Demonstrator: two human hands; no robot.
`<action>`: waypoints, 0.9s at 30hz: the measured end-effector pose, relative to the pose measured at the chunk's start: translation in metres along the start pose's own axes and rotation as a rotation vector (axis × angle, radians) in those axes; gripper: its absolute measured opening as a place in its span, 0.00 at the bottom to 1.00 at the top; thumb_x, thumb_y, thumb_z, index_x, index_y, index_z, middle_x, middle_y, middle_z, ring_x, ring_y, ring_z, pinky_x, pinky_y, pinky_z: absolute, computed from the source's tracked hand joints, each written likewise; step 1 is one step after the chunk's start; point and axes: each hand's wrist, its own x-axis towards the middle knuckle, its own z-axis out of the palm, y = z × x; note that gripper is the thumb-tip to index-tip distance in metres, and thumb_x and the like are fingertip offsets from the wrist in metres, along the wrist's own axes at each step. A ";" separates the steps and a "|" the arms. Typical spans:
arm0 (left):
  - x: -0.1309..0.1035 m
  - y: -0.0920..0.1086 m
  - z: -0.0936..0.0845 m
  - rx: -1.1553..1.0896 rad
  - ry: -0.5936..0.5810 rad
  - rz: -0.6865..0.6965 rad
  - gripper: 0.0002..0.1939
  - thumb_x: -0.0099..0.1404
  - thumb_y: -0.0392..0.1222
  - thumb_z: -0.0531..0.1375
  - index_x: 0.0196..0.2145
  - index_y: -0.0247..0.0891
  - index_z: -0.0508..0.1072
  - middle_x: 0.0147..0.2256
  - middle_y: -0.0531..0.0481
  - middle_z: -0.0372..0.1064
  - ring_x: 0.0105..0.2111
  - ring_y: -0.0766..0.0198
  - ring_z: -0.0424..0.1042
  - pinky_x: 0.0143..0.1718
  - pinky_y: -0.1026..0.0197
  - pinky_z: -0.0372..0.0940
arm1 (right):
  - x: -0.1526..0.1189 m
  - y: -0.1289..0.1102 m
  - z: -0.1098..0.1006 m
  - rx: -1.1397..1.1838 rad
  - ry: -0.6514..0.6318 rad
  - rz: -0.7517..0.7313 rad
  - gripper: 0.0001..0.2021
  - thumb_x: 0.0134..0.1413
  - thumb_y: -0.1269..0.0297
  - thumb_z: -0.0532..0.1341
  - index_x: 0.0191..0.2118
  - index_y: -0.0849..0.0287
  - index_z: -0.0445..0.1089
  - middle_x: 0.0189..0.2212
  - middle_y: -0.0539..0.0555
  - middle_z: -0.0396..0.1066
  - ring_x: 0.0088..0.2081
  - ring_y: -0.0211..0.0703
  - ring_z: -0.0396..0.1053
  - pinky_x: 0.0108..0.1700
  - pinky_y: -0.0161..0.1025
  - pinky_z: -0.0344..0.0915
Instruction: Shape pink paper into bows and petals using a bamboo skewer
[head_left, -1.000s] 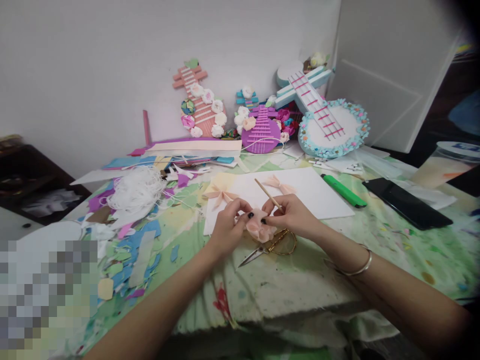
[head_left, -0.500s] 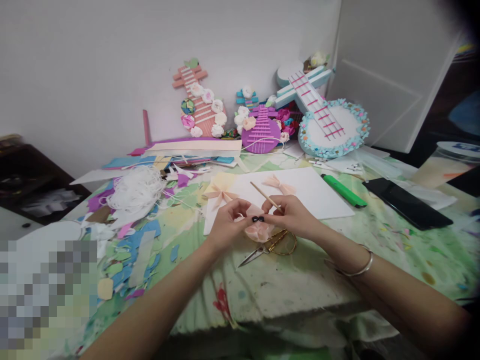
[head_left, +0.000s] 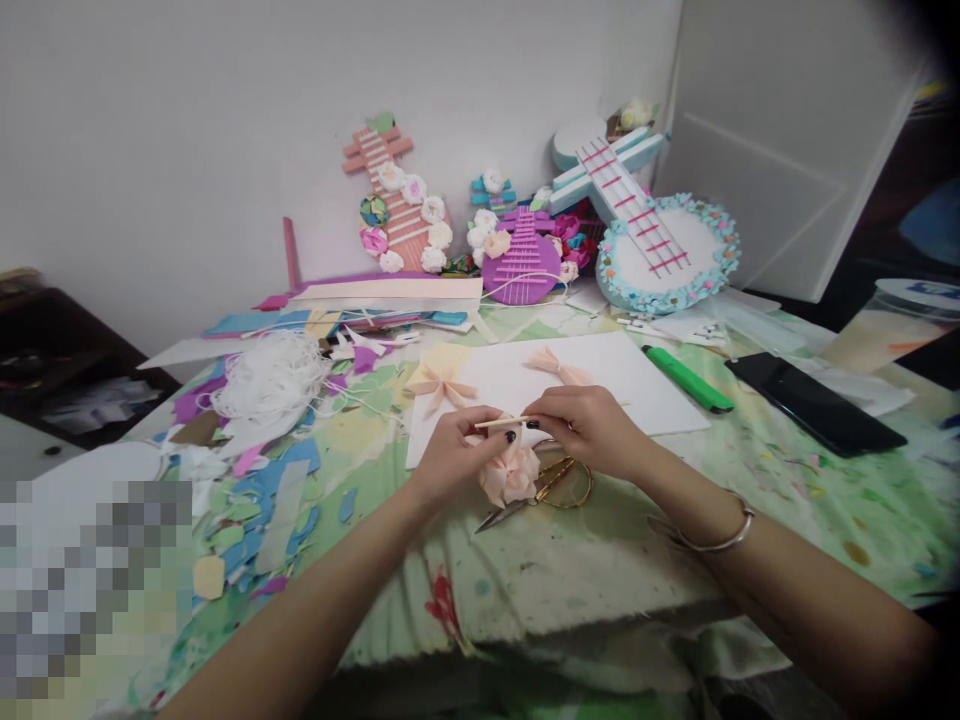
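Observation:
Pinched in my left hand (head_left: 459,447) is a pale pink paper flower (head_left: 510,474), which hangs below the fingers with its petals toward me. My right hand (head_left: 581,425) has its fingers closed around a thin wooden stick (head_left: 495,424), now lying nearly level across the flower's upper edge. The fingertips of both hands almost meet there. Gold-handled scissors (head_left: 567,484) rest on the cloth just below, their blades partly covered by the flower. Beyond my hands, a star-shaped folded peach paper (head_left: 442,388) and a tied peach paper bunch (head_left: 559,366) lie on a white sheet (head_left: 630,360).
A green marker-like cutter (head_left: 686,380) and a black phone (head_left: 816,405) lie to the right. White string (head_left: 271,385) and paper scraps (head_left: 289,510) spread over the left side. Decorated paper instruments, among them a purple one (head_left: 521,275), lean against the wall.
The stick has swung from a slant to nearly level and shifted left across the flower. The flower has turned and dropped slightly, showing more petals.

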 end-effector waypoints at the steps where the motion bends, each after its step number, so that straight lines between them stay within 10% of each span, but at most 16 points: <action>1: 0.000 0.001 0.000 0.011 -0.017 0.003 0.07 0.52 0.39 0.61 0.30 0.34 0.75 0.28 0.51 0.72 0.28 0.66 0.69 0.29 0.66 0.62 | 0.000 0.000 0.001 0.009 0.009 -0.019 0.11 0.57 0.70 0.54 0.38 0.60 0.74 0.29 0.53 0.74 0.32 0.37 0.68 0.34 0.32 0.58; 27: -0.003 -0.004 0.003 -0.348 0.011 -0.149 0.17 0.54 0.52 0.63 0.28 0.31 0.77 0.19 0.51 0.70 0.19 0.69 0.63 0.22 0.67 0.56 | -0.003 -0.007 0.009 -0.001 0.162 -0.128 0.16 0.56 0.73 0.54 0.46 0.54 0.73 0.29 0.52 0.73 0.29 0.34 0.67 0.30 0.30 0.59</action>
